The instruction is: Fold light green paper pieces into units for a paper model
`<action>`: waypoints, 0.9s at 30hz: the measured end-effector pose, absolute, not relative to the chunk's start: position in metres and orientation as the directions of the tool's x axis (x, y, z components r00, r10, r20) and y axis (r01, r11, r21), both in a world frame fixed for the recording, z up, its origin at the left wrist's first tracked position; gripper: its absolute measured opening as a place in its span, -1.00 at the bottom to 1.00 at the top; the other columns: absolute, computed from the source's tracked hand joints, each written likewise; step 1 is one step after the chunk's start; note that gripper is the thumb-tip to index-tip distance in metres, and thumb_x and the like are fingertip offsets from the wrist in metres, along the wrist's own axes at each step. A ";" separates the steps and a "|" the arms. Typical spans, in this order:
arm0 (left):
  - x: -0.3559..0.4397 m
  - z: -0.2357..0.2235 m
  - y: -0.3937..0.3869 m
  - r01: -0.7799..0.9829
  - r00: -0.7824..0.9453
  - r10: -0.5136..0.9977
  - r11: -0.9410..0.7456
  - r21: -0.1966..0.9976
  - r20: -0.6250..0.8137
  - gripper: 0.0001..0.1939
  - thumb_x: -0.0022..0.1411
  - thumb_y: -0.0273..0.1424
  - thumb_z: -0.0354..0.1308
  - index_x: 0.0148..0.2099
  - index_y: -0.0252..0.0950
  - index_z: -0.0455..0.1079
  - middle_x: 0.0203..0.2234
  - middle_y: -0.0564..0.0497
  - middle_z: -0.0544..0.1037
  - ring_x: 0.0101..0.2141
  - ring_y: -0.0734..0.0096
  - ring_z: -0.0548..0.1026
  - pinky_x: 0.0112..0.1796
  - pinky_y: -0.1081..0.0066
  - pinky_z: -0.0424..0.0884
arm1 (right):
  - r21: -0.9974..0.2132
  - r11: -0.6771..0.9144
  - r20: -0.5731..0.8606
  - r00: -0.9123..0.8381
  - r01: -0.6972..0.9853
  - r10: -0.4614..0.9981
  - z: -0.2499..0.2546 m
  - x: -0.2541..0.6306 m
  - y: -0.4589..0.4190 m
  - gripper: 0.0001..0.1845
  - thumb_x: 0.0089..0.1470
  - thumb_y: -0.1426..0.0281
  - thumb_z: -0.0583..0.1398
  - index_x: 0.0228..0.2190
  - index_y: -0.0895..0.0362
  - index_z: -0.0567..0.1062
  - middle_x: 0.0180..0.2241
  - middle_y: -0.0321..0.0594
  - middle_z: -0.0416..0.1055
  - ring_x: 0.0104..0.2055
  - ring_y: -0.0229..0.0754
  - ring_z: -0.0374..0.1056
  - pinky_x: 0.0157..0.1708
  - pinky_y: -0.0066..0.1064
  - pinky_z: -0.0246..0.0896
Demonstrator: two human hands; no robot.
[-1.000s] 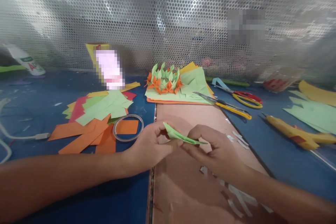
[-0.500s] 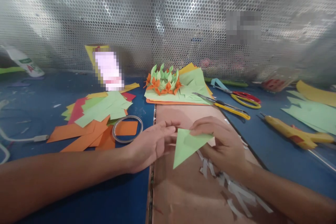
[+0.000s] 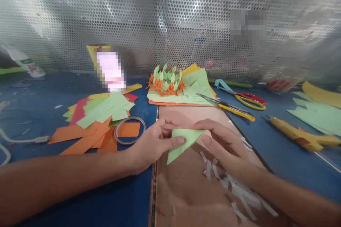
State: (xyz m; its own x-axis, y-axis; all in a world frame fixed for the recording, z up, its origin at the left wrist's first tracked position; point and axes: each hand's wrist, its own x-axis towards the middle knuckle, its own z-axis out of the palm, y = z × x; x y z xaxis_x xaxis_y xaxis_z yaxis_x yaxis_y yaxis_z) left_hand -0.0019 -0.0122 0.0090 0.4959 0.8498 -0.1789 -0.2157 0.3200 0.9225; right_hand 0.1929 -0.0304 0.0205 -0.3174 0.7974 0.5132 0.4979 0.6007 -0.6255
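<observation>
A light green paper triangle point(image 3: 183, 142), folded to a point at its lower left, is held in the air above the brown board point(image 3: 191, 191). My left hand point(image 3: 157, 145) pinches its left part, thumb on the near face and fingers behind. At the triangle's right corner, my right hand point(image 3: 226, 145) grips the paper between thumb and fingers. The fingertips behind the sheet are partly hidden. Beneath my right hand lie several white paper strips point(image 3: 245, 195).
Orange and green folded paper pieces point(image 3: 167, 83) stand on stacked sheets point(image 3: 197, 85) at the back. To the right are a cutter knife point(image 3: 234, 110), scissors point(image 3: 247, 101) and a yellow glue gun point(image 3: 298, 134). A tape roll point(image 3: 117, 138) and orange paper strips point(image 3: 80, 132) lie left.
The green triangle has shifted left and tilted. My left hand has closed its thumb onto the paper, while my right hand has moved its grip to the right corner.
</observation>
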 end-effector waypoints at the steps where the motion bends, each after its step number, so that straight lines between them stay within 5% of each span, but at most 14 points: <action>1: -0.002 0.008 -0.012 -0.217 0.493 0.854 0.308 0.926 -0.168 -0.71 0.01 -0.43 0.26 -0.21 -0.25 0.25 -0.46 0.12 0.48 -0.44 0.55 0.43 -0.37 0.51 0.29 | -0.644 0.580 0.505 -0.293 0.498 0.812 0.020 0.192 -0.030 -0.81 0.10 0.43 0.06 -0.25 0.05 0.43 -0.34 -0.21 0.46 -0.29 -0.19 0.40 -0.26 -0.38 0.34; 5: -0.002 0.004 -0.011 -0.195 0.500 0.853 0.275 0.941 -0.146 -0.87 0.03 -0.41 0.25 -0.33 -0.30 0.40 -0.44 0.13 0.47 -0.43 0.64 0.39 -0.34 0.57 0.26 | -0.678 0.559 0.494 -0.268 0.478 0.827 0.017 0.190 -0.028 -0.84 0.09 0.44 0.09 -0.28 0.06 0.44 -0.34 -0.23 0.46 -0.29 -0.22 0.39 -0.26 -0.41 0.34; 19: -0.001 0.007 -0.012 -0.344 0.555 0.789 0.508 0.790 -0.265 -0.85 -0.02 -0.43 0.29 -0.33 -0.33 0.45 -0.46 0.05 0.55 -0.44 0.53 0.50 -0.27 0.48 0.34 | -0.719 0.536 0.472 -0.256 0.443 0.844 0.009 0.191 -0.025 -0.77 0.11 0.46 0.08 -0.19 0.03 0.45 -0.25 -0.22 0.47 -0.21 -0.23 0.41 -0.21 -0.43 0.35; 27: -0.003 0.004 -0.011 -0.094 0.467 0.859 0.284 0.954 -0.210 -0.75 -0.02 -0.33 0.28 -0.26 -0.31 0.43 -0.46 0.07 0.50 -0.48 0.58 0.40 -0.41 0.55 0.26 | -0.885 0.327 0.275 -0.195 0.331 0.942 0.015 0.185 -0.029 -0.87 0.05 0.40 0.12 -0.31 0.11 0.43 -0.43 -0.26 0.43 -0.46 -0.29 0.34 -0.53 -0.52 0.27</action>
